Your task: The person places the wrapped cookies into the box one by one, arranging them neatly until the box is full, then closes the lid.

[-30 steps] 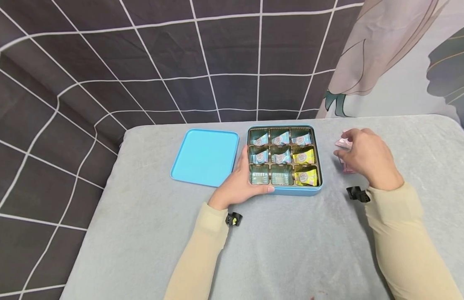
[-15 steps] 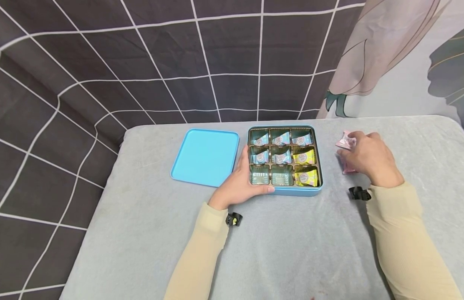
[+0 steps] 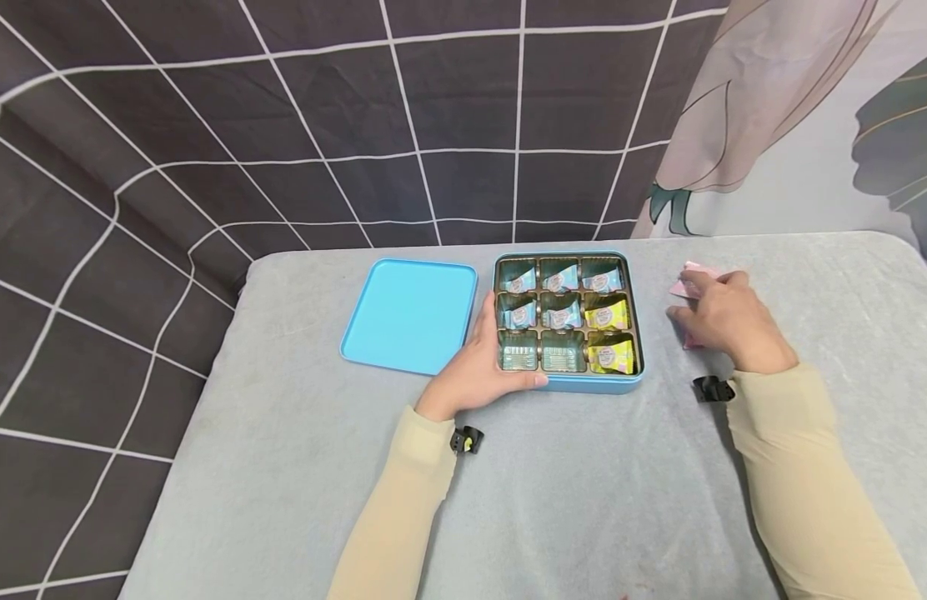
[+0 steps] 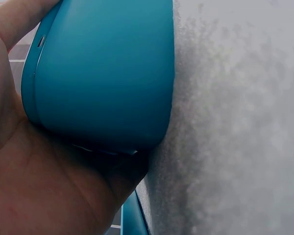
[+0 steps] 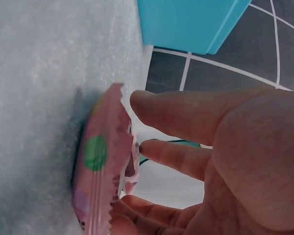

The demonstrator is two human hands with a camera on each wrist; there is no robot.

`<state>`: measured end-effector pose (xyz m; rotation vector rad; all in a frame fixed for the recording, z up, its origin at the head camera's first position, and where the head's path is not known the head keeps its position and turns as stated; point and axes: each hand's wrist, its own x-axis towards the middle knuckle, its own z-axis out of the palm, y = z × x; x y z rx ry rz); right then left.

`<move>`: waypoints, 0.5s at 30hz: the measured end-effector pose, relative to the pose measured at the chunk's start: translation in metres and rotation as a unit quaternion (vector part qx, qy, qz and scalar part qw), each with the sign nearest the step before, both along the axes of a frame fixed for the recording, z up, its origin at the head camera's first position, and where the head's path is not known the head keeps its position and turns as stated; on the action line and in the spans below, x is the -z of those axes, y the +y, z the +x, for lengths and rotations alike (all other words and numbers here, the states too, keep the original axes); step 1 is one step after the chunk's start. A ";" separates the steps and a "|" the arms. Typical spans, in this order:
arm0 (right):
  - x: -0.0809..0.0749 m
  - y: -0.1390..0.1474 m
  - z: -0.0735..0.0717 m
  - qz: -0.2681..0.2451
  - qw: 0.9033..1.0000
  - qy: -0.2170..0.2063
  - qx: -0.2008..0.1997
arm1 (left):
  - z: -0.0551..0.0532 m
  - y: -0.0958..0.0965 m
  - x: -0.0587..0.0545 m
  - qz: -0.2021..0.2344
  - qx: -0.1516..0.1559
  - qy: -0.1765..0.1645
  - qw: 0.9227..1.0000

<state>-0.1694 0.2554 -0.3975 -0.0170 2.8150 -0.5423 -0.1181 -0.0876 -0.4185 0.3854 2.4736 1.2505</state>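
Observation:
A blue tin [image 3: 594,384] holds a divided tray of wrapped sweets. My left hand [image 3: 474,362] grips its front left corner, thumb along the front wall and fingers against the left side. The left wrist view shows the palm around the tin's wall [image 4: 108,73]. Right of the tin, my right hand [image 3: 734,321] is over two pink-wrapped sweets lying on the cloth. Thumb and forefinger are spread apart in the right wrist view, the thumb tip near the closer pink sweet [image 5: 95,161], a fingertip at the farther pink sweet [image 5: 132,169]. Other fingertips are partly hidden behind the nearer wrapper.
Several blue-wrapped sweets [image 3: 561,277] and two yellow-wrapped sweets [image 3: 612,354] sit in the tray; its front left and front middle compartments hold nothing. The blue lid [image 3: 411,317] lies flat left of the tin. Grey cloth [image 3: 553,500] covers the table before a dark checked curtain [image 3: 463,100].
My right hand has shifted slightly at the pink sweets, its thumb and forefinger spreading wider. The farther pink sweet has turned a little. My left hand and the tin have stayed put.

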 end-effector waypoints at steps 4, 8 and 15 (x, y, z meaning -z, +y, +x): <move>0.003 -0.001 -0.001 0.007 1.000 0.005 -0.012 | 0.000 0.000 -0.001 0.000 0.001 -0.001 1.000; 0.004 -0.002 -0.002 0.017 0.999 0.017 -0.024 | 0.000 0.000 -0.001 0.000 0.003 0.000 1.000; 0.005 -0.001 -0.002 0.012 0.998 0.056 -0.032 | 0.000 0.000 -0.001 -0.003 0.003 -0.002 1.000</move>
